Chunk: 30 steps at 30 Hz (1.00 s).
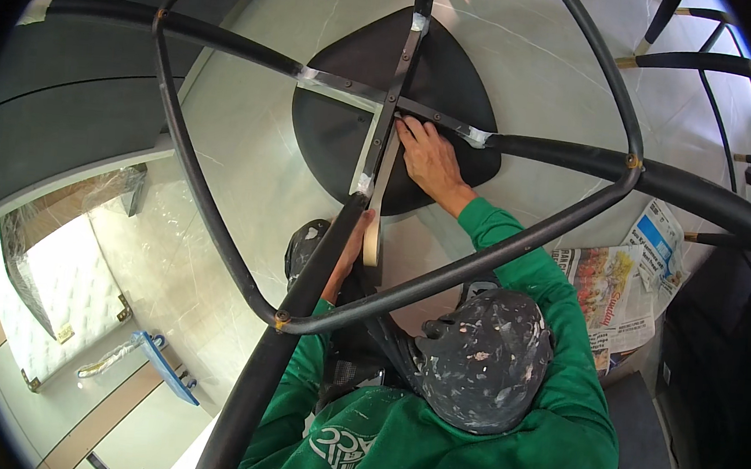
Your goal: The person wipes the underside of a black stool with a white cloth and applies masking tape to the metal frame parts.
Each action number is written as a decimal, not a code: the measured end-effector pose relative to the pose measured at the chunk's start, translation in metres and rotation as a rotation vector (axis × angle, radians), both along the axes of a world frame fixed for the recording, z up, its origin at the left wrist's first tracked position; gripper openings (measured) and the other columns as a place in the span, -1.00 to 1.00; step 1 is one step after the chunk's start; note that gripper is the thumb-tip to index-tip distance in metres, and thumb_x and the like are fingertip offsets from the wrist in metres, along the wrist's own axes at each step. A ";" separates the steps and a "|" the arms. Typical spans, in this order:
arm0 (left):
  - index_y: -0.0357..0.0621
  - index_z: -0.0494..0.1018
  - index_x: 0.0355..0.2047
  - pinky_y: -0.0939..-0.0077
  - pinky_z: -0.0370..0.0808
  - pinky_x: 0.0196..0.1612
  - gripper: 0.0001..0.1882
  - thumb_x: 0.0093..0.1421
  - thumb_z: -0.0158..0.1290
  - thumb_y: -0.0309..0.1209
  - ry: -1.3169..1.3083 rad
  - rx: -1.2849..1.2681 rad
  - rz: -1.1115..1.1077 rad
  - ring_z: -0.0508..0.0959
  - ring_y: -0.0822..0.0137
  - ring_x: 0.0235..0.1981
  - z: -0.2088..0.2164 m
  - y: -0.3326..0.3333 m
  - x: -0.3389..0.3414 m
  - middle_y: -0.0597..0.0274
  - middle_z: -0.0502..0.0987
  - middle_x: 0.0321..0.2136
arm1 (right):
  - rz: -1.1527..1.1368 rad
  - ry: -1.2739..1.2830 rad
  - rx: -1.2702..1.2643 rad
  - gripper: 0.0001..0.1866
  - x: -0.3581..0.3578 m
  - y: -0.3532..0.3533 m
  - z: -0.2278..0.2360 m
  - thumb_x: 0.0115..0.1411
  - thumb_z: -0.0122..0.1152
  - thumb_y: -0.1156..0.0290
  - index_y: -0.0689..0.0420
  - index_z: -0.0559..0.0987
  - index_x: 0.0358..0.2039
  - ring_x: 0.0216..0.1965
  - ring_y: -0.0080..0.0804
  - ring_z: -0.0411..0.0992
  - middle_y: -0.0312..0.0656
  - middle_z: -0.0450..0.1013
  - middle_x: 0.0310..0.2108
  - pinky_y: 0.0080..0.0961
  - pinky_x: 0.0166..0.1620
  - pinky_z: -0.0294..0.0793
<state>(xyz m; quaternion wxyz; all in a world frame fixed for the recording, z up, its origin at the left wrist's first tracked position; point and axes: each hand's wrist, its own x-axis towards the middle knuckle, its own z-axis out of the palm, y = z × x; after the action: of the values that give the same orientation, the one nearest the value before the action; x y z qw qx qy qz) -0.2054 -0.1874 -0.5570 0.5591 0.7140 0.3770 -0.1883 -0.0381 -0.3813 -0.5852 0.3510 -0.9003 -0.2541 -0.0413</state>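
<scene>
An upturned stool stands before me, its dark seat on the floor and its black legs rising towards me. A ring-shaped black footrest bar joins the legs. Across the seat's underside runs a metal cross bracket, with pale tape on parts of its arms. My left hand, partly hidden behind a leg, closes on a roll of masking tape. A strip runs from the roll up along one bracket arm. At the bracket's centre, my right hand pinches the strip's far end against the metal.
Newspaper sheets lie on the floor to the right. More black furniture legs stand at the upper right. A dark panelled cabinet is at the left. Lower left are a blue wheeled dolly and a white padded piece.
</scene>
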 end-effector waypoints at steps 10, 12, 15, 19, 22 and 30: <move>-0.22 0.61 -0.14 0.52 0.39 -0.01 -0.69 0.34 0.24 -0.19 0.006 0.036 0.031 0.50 0.52 -0.16 0.001 -0.004 0.001 0.39 0.59 -0.22 | 0.015 -0.054 -0.105 -0.50 -0.001 0.002 -0.005 0.17 0.14 0.44 0.28 0.52 0.15 -0.11 -0.27 0.42 -0.21 0.41 -0.02 -0.34 -0.19 0.56; -0.21 0.61 -0.16 0.51 0.39 -0.01 -0.69 0.33 0.25 -0.20 0.044 0.073 -0.011 0.50 0.51 -0.17 0.007 -0.005 0.006 0.39 0.59 -0.24 | 0.015 -0.064 -0.110 -0.50 -0.001 0.001 -0.007 0.17 0.14 0.44 0.28 0.52 0.14 -0.11 -0.27 0.42 -0.21 0.41 -0.01 -0.33 -0.19 0.56; -0.21 0.61 -0.18 0.50 0.39 -0.03 -0.71 0.33 0.25 -0.20 0.038 0.097 -0.035 0.50 0.51 -0.19 0.014 -0.008 0.009 0.39 0.59 -0.26 | 0.016 -0.060 -0.119 -0.50 -0.002 0.000 -0.008 0.17 0.15 0.44 0.27 0.52 0.15 -0.10 -0.27 0.42 -0.21 0.40 -0.01 -0.32 -0.18 0.55; -0.21 0.61 -0.17 0.50 0.39 -0.04 -0.71 0.35 0.22 -0.20 0.030 0.078 -0.023 0.50 0.51 -0.19 0.008 -0.005 0.007 0.38 0.59 -0.26 | 0.032 -0.057 -0.135 -0.47 -0.001 -0.001 -0.007 0.16 0.16 0.44 0.27 0.51 0.17 -0.10 -0.26 0.41 -0.20 0.40 0.01 -0.32 -0.15 0.54; -0.23 0.61 -0.15 0.49 0.40 -0.02 -0.69 0.36 0.21 -0.20 -0.064 0.106 -0.094 0.51 0.48 -0.18 -0.007 0.008 -0.003 0.37 0.59 -0.24 | 0.050 -0.047 -0.122 -0.44 -0.002 -0.001 -0.005 0.16 0.18 0.43 0.27 0.49 0.20 -0.09 -0.25 0.40 -0.20 0.39 0.03 -0.31 -0.11 0.53; -0.23 0.62 -0.24 0.54 0.40 -0.12 -0.71 0.38 0.19 -0.21 -0.179 0.187 -0.124 0.49 0.51 -0.28 -0.018 0.013 -0.011 0.43 0.57 -0.35 | 0.066 -0.063 -0.113 -0.41 -0.003 -0.002 -0.008 0.16 0.18 0.45 0.28 0.46 0.24 -0.08 -0.23 0.39 -0.20 0.37 0.12 -0.29 -0.08 0.52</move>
<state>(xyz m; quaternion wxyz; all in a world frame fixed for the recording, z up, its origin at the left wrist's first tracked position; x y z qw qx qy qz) -0.2164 -0.1748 -0.5752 0.5088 0.7989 0.2967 -0.1221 -0.0413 -0.3829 -0.5932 0.2927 -0.9080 -0.2967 -0.0438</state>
